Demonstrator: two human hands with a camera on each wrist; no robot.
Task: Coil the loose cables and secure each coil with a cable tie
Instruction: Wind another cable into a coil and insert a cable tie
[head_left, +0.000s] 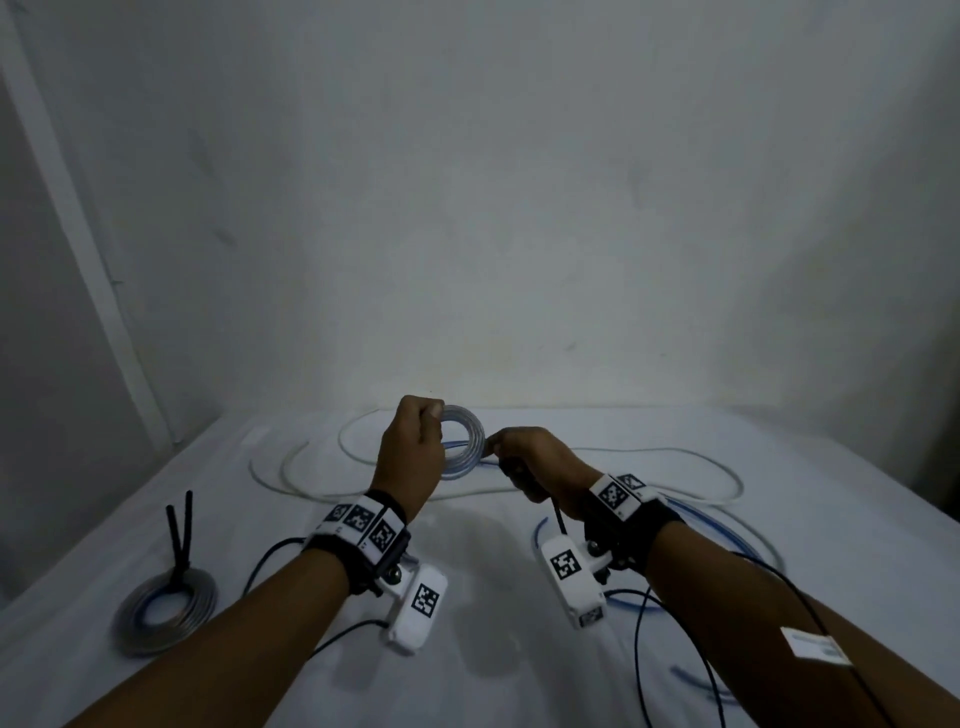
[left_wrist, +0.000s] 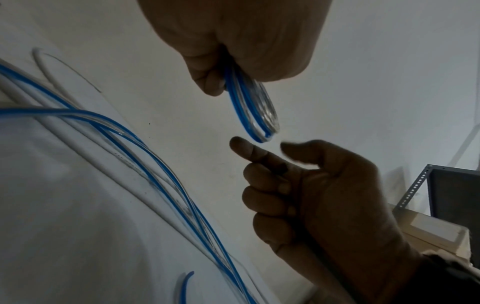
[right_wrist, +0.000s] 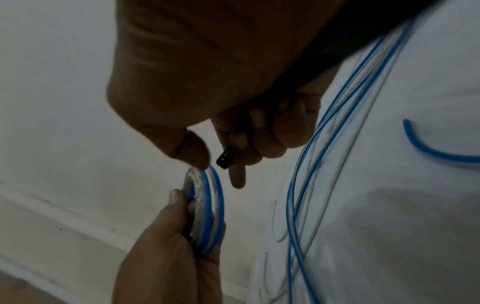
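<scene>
My left hand (head_left: 427, 432) grips a small coil of clear cable with a blue stripe (head_left: 464, 441), held upright above the white table (head_left: 519, 623). In the left wrist view the coil (left_wrist: 250, 107) hangs from the left hand's fingers (left_wrist: 207, 82). My right hand (head_left: 500, 450) is at the coil's right edge, its fingers curled round a black cable tie (head_left: 525, 483). In the right wrist view the tie's head (right_wrist: 225, 159) sticks out between thumb and forefinger, and the thumb touches the coil (right_wrist: 207, 205).
A grey coil bound with a black tie (head_left: 166, 608) lies at the front left. A loose white cable (head_left: 311, 470) loops behind the hands. Loose blue-striped cable (head_left: 727, 535) spreads to the right. A wall stands close behind the table; a metal shelf (left_wrist: 441, 185) stands off to the side.
</scene>
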